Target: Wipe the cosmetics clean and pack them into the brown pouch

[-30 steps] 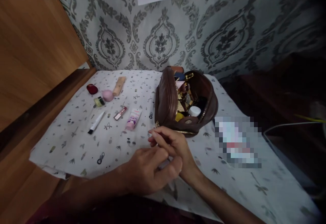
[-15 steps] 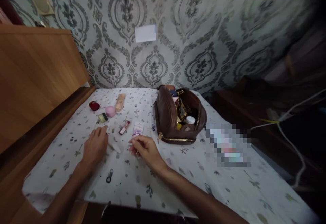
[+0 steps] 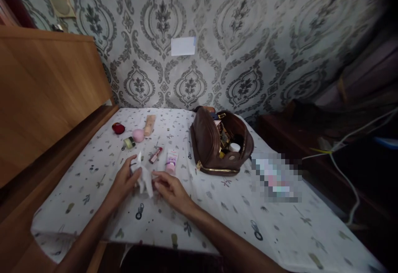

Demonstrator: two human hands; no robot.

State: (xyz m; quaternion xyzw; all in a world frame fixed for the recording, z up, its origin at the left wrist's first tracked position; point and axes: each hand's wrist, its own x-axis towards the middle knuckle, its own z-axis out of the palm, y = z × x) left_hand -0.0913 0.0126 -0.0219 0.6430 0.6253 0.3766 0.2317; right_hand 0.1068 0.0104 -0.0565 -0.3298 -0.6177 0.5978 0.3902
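Observation:
A crumpled white tissue is between my two hands, above the patterned cloth. My left hand pinches it at its left side. Close to the tissue's right edge is my right hand, its fingers curled; what they hold, if anything, is too small to make out. Just beyond the hands lie a white and pink tube and a small pink lip product. Farther left are a green-labelled jar, a pink round item, a beige tube and a red item.
An open brown bag full of small items stands right of centre on the cloth-covered table. A blurred-out flat item lies to its right. Wooden furniture borders the left, and white cables hang at right.
My left hand has lifted the white tissue up off the cloth. My right hand has moved slightly down, uncovering more of the white and pink tube. The view has shifted a little.

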